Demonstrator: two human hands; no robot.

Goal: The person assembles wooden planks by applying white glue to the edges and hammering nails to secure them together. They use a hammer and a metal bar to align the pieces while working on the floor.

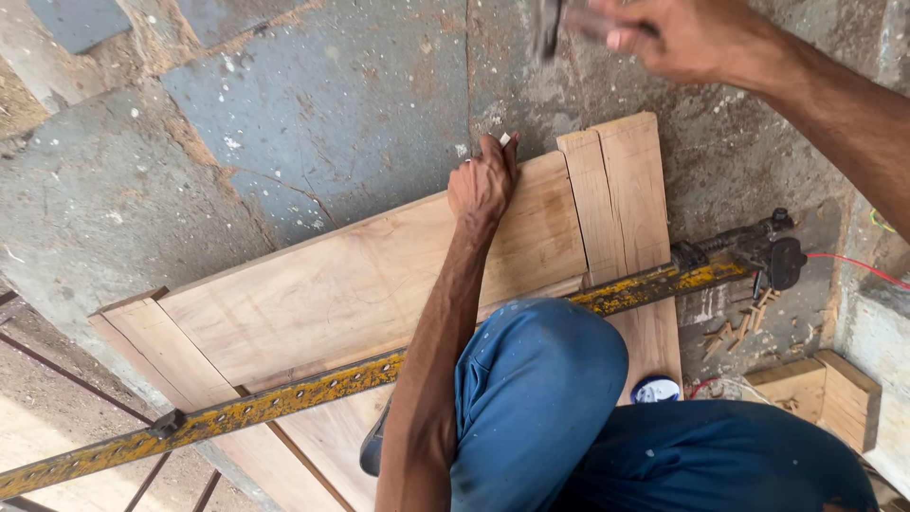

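Two hands show: the left hand [483,180] and the right hand [687,38]. There is one wooden panel [360,284], one yellow bar clamp [313,389] and one hammer [550,24]. One small round tin [656,390] lies beside several wood chips [735,332].
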